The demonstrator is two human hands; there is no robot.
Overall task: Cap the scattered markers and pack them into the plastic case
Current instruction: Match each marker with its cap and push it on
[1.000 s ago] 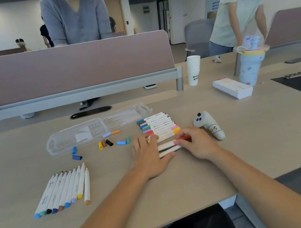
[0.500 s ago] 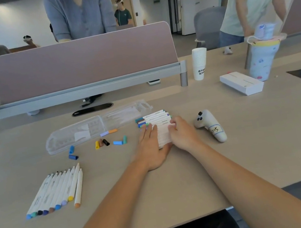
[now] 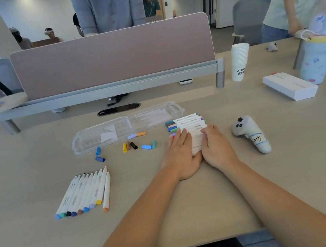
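A row of capped white markers [image 3: 187, 122] lies side by side at the table's centre. My left hand [image 3: 181, 152] lies flat over their left, capped ends. My right hand [image 3: 215, 147] presses against their right ends, so the nearer markers are hidden between my hands. Left of them, the clear plastic case [image 3: 99, 136] lies open and holds no markers. Several loose caps [image 3: 133, 145] and two blue caps [image 3: 99, 155] lie in front of it. Several uncapped markers [image 3: 83, 192] lie in a row at the near left, coloured tips toward me.
A white hand controller [image 3: 250, 134] lies just right of my right hand. A white box [image 3: 289, 86], a patterned cup [image 3: 317, 58] and a stack of paper cups [image 3: 239, 61] stand at the back right. A pink divider [image 3: 112, 56] bounds the far side, with people behind it.
My hands slid the two nearest markers up against the row and closed in on both its ends. My view tilted upward a little.
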